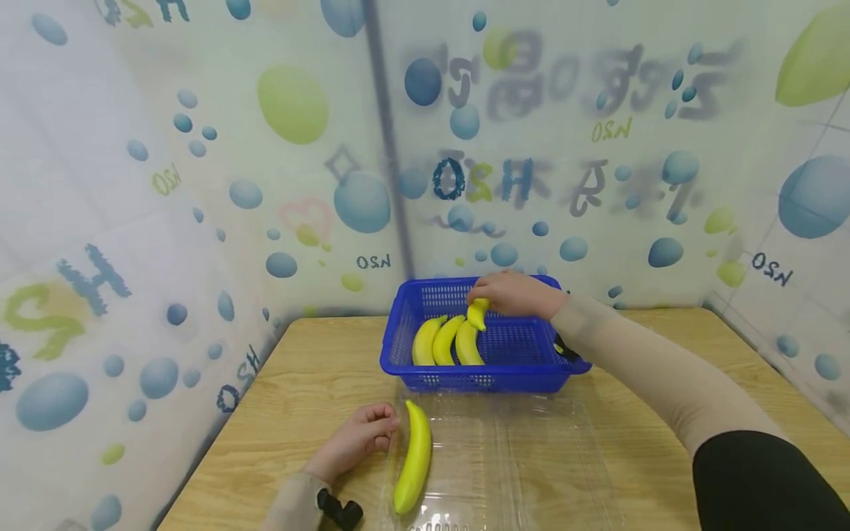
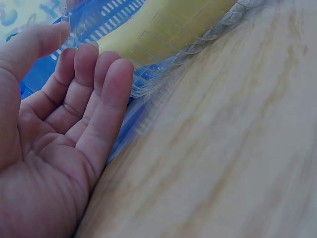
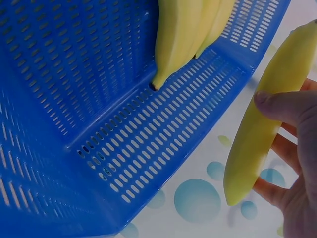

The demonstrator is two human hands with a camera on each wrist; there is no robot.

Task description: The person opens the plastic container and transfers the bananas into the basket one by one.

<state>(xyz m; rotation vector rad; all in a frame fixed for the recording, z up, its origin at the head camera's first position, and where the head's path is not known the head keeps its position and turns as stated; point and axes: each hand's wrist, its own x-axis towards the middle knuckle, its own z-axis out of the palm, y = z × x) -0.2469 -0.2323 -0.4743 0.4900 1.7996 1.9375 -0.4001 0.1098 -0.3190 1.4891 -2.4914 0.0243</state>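
My right hand point(image 1: 510, 292) grips a yellow banana point(image 1: 477, 315) over the back part of a blue plastic basket point(image 1: 524, 371). The right wrist view shows the thumb and fingers around this banana point(image 3: 270, 114), apart from the bananas below. Inside the basket, three bananas point(image 1: 445, 341) lie side by side at the left. Another banana point(image 1: 415, 459) lies lengthwise in the left part of a clear plastic tray point(image 1: 547, 450). Beside the tray's left edge, my left hand point(image 1: 358, 441) has its fingers loosely bent, holding nothing; in the left wrist view its fingertips are near the tray's ridged wall point(image 2: 198, 47).
Both tray and basket stand on a wooden table point(image 1: 312, 361), the basket behind the tray near the back edge. A patterned curtain point(image 1: 319, 184) with blue and green dots hangs close behind and at the sides.
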